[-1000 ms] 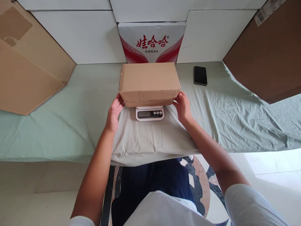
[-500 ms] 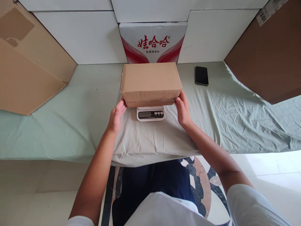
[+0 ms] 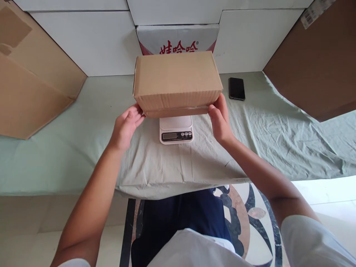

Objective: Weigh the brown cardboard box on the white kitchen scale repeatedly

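Note:
A brown cardboard box (image 3: 178, 76) is held up between my two hands, above and behind a white digital kitchen scale (image 3: 176, 129). My left hand (image 3: 126, 124) supports the box's lower left corner, its fingers reaching under the edge. At the lower right corner my right hand (image 3: 221, 116) grips it, thumb on the front and fingers around the side. The scale's display and buttons face me, and the front of its platform shows; the rest is hidden by the box.
A black phone (image 3: 237, 89) lies to the right on the green cloth (image 3: 97, 148). Large cardboard pieces flank the surface, one at left (image 3: 36, 85) and one at right (image 3: 314, 66). Behind stands a white and red printed carton (image 3: 178, 32) against white panels.
Both hands have raised the box up off the scale, uncovering part of its platform. The box now hides more of the printed carton behind.

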### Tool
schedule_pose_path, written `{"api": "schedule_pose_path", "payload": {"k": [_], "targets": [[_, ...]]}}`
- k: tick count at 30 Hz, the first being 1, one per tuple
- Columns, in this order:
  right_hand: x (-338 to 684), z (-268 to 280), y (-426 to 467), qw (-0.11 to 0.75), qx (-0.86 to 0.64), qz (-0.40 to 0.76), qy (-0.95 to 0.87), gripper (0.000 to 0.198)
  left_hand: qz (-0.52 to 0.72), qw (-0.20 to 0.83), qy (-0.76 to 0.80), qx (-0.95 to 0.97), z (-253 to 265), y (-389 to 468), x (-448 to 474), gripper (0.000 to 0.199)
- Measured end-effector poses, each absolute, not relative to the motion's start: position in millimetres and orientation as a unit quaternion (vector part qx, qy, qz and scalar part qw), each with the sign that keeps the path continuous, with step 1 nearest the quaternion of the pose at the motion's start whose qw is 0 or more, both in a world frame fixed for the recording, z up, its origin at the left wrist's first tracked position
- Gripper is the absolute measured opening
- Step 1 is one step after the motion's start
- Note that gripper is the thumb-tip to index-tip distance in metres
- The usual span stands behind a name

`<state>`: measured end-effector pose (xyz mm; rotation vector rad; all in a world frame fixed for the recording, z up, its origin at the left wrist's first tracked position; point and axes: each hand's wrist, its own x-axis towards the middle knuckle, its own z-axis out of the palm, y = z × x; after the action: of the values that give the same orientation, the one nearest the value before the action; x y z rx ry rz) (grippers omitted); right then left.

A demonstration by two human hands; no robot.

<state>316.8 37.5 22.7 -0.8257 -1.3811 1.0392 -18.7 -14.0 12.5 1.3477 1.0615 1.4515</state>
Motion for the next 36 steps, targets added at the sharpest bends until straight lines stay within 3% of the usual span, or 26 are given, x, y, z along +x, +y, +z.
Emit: {"api": "schedule_pose_path", "payload": {"k": [5, 10, 13, 24, 36], "targets": [[300.0, 19.0, 94.9, 0.588, -0.354, 0.399, -0.608, 0.057, 0.617, 0.41, 0.416, 0.527, 26.1, 42.6, -13.1, 0.081], [276.1, -14.5, 166.0, 0.607, -0.354, 0.376, -0.604, 0.075, 0.651, 0.394, 0.434, 0.482, -7.4, 115.0, -0.1, 0.093], [271.0, -38.8, 190.6, 0.603, -0.373, 0.391, -0.587, 0.081, 0.659, 0.429, 0.461, 0.41, -32.9, 137.7, 8.7, 0.091], [271.4, -59.8, 197.9, 0.591, -0.402, 0.411, -0.566, 0.076, 0.651, 0.439, 0.457, 0.418, -75.6, 156.8, -1.6, 0.107], [288.5, -75.7, 214.3, 0.597, -0.429, 0.465, -0.493, 0.079, 0.649, 0.447, 0.478, 0.387, -71.9, 147.4, -14.9, 0.112]]}}
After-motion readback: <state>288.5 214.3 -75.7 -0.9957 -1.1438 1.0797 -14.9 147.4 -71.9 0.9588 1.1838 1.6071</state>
